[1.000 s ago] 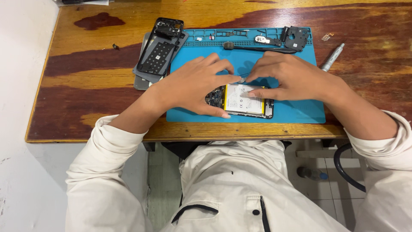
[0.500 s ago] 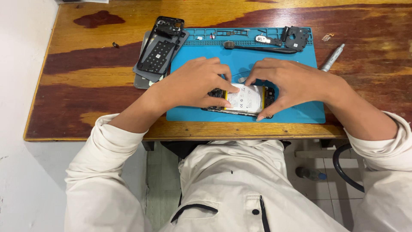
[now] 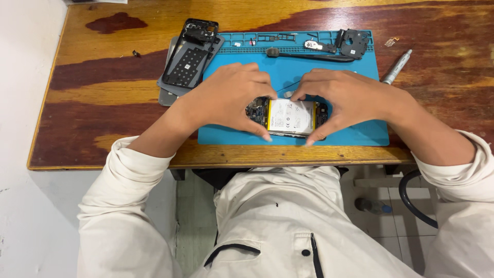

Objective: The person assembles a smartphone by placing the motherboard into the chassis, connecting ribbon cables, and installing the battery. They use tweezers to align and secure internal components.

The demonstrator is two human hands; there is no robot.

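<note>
An opened phone (image 3: 288, 117) with a white battery and bare circuit boards lies on a blue work mat (image 3: 355, 135) near the desk's front edge. My left hand (image 3: 231, 100) grips its left end, thumb at the near edge and fingers over the far edge. My right hand (image 3: 345, 100) grips its right end the same way. Both hands curl around the phone and hide its two ends.
A black phone back cover (image 3: 189, 55) lies on a grey panel at the mat's far left corner. Small black parts (image 3: 352, 44) and a thin black tool (image 3: 309, 55) sit along the mat's far edge. A silver screwdriver (image 3: 396, 67) rests on the wooden desk (image 3: 103, 98) to the right.
Both hands have shifted on the phone: they now hold its two ends with the battery showing between them, and the phone lies level, a little further left.
</note>
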